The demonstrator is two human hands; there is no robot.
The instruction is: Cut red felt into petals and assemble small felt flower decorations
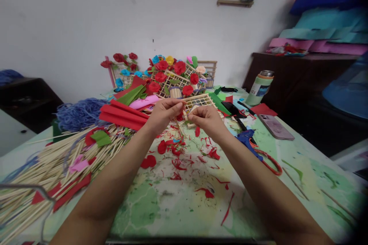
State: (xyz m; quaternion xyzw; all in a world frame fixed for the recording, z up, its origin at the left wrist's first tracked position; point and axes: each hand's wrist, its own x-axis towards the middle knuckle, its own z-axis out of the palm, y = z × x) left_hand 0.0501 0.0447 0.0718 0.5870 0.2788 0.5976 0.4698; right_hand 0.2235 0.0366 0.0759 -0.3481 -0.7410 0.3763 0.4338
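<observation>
My left hand point(164, 115) and my right hand point(209, 121) are raised close together over the middle of the table, a small gap between their fingertips. Each is closed in a pinch. A speck of red shows at the left fingertips, too small to name, and what the right fingers hold is not clear. Just behind the hands lies a wooden lattice frame point(202, 101). Below them, red paper scraps point(178, 164) and cut red petals point(148, 161) are scattered on the stained green-and-white tabletop point(138, 208).
Wooden sticks point(57, 160), red folded paper point(122, 116) and blue cord point(82, 115) cover the left side. Red paper flowers point(179, 68) stand at the back. To the right are a glue gun point(247, 138), orange-handled scissors point(271, 162), a phone point(276, 126) and a bottle point(260, 89).
</observation>
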